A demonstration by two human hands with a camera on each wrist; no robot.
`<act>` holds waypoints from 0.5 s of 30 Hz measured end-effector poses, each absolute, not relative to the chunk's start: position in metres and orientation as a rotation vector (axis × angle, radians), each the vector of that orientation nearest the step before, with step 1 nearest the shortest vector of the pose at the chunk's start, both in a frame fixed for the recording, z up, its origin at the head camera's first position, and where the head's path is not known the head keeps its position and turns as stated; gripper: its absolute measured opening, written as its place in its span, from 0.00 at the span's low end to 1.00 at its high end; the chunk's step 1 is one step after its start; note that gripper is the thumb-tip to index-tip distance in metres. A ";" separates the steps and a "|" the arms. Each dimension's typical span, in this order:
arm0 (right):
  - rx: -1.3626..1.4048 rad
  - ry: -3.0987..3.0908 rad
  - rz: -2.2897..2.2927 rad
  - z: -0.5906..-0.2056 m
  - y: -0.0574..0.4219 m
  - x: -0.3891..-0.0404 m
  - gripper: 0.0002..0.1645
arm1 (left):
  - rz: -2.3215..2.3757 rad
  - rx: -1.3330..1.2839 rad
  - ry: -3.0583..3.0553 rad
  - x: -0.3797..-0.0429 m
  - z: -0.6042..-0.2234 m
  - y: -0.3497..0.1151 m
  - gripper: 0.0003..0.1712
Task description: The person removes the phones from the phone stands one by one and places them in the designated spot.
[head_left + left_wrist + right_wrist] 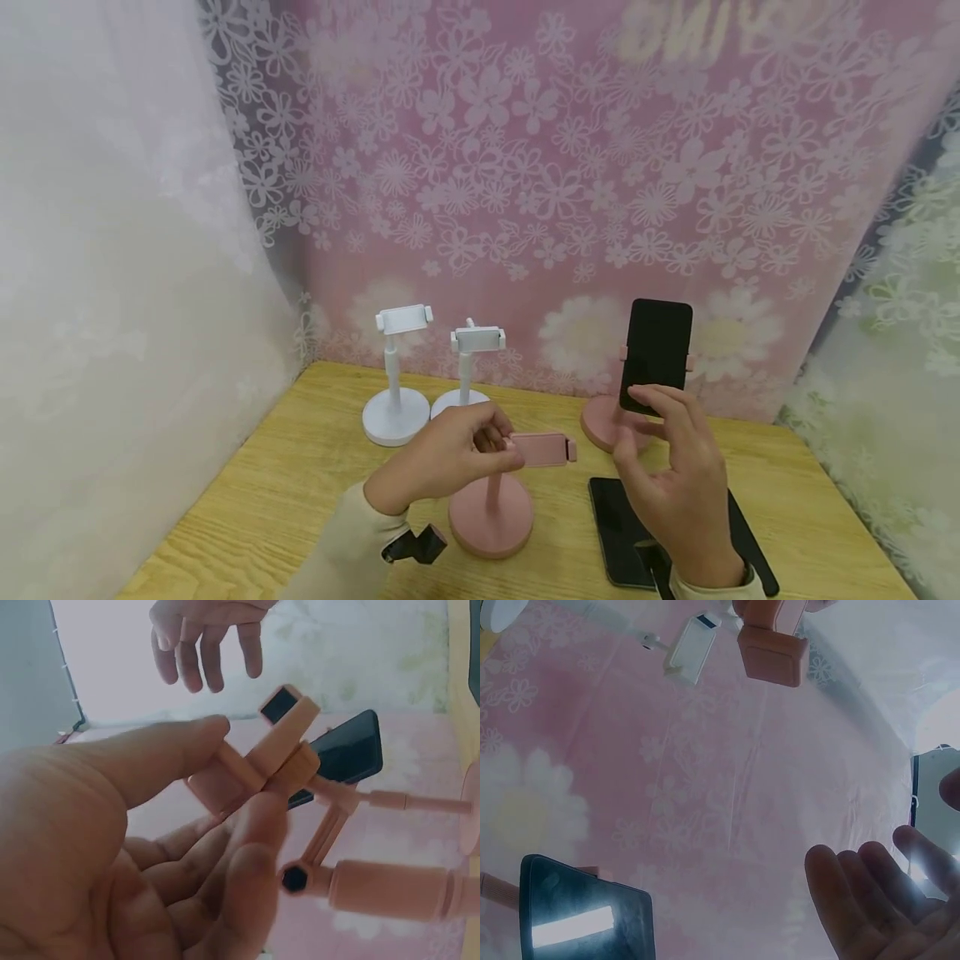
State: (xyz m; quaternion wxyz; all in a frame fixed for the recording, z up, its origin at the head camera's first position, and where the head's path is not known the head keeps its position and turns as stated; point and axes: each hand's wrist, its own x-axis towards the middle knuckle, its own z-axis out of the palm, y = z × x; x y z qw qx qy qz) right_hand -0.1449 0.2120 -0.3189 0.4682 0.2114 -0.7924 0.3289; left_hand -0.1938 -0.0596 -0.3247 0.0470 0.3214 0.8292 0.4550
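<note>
My left hand (450, 446) pinches the left end of the clamp (540, 450) on a pink phone stand, whose round base (491, 521) rests on the table. The left wrist view shows thumb and fingers on the pink clamp (281, 746). Raised over the right side of the table, my right hand (682, 483) holds nothing, its fingers loosely bent and apart from the thumb. Just beyond it, a black phone (657, 346) stands upright in a second pink stand (600, 423). Beneath that hand lies another dark phone (615, 533), partly hidden.
Two white phone stands (396, 417) (480, 340) stand at the back left, their clamps holding nothing. Another dark flat device (750, 533) lies right of the hand, mostly covered. Floral curtains (525, 183) enclose the wooden table (247, 508).
</note>
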 end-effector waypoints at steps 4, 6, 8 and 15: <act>0.513 -1.941 0.837 -0.317 0.213 -0.142 0.29 | 1.418 0.959 2.532 -0.199 -0.325 -0.055 0.14; 0.512 -1.937 0.851 -0.316 0.214 -0.141 0.29 | 1.413 0.935 2.561 -0.202 -0.326 -0.052 0.15; 0.511 -1.930 0.854 -0.316 0.215 -0.140 0.29 | 1.419 0.910 2.581 -0.206 -0.327 -0.048 0.14; 0.507 -1.908 0.868 -0.314 0.217 -0.140 0.28 | 1.453 0.899 2.636 -0.225 -0.329 -0.031 0.16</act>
